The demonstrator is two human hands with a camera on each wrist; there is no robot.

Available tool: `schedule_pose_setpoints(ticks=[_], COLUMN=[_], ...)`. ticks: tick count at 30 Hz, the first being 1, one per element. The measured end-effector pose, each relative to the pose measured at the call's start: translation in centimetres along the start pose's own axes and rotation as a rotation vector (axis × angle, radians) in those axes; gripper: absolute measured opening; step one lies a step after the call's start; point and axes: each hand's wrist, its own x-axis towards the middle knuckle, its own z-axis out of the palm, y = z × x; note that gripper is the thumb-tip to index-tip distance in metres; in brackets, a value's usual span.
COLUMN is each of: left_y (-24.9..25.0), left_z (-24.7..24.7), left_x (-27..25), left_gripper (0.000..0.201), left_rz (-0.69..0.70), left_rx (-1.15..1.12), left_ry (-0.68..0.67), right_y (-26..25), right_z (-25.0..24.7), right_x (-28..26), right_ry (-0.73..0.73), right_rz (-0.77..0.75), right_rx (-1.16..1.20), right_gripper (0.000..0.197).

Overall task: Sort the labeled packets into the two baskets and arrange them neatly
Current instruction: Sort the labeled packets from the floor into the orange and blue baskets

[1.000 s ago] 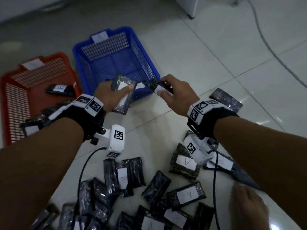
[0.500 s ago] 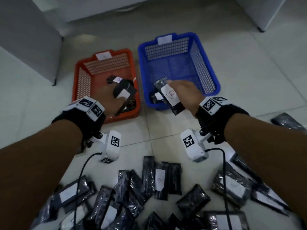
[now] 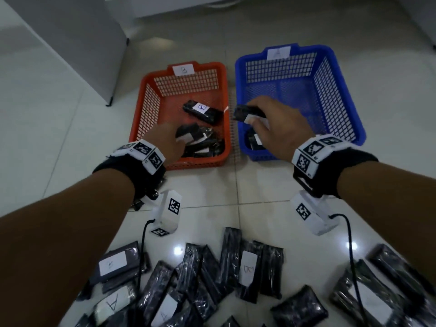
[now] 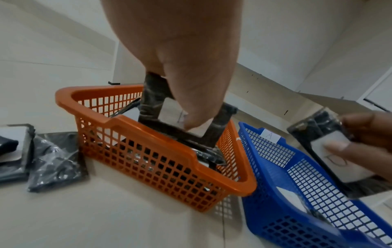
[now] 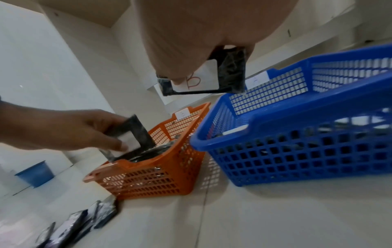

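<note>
Both hands loaded, one packet each, over the two baskets.

My left hand pinches a packet low inside the orange basket, tagged B, just above the packets lying there. My right hand is clamped on a second packet, marked B (the right wrist view shows the letter), its long axis running left toward the orange basket. It hangs at the near left wall of the blue basket, tagged A, so I judge it must travel left. The unsorted packets lie on the floor below my wrists.
</note>
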Motion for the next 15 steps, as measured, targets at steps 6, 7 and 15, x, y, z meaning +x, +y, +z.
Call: schedule_pose_setpoints(ticks=[6, 7, 15], left_y=[-0.9, -1.2, -4.7], left_z=[1.9, 2.2, 1.3], left_x=[-1.3, -1.6, -4.8], left_gripper=[0.049, 0.056, 0.043], left_rz=[-0.156, -0.183, -0.054], left_rx=[0.082, 0.088, 0.031], left_ry=[0.141, 0.201, 0.31], right_y=[-3.3, -3.9, -8.1], right_z=[2.9, 3.5, 9.5], right_x=[1.6, 2.0, 4.3], right_ry=[-0.171, -0.206, -0.337], right_rz=[-0.169, -0.187, -0.179], right_rx=[-0.029, -0.073, -0.2], right_gripper=[0.028, 0.031, 0.041])
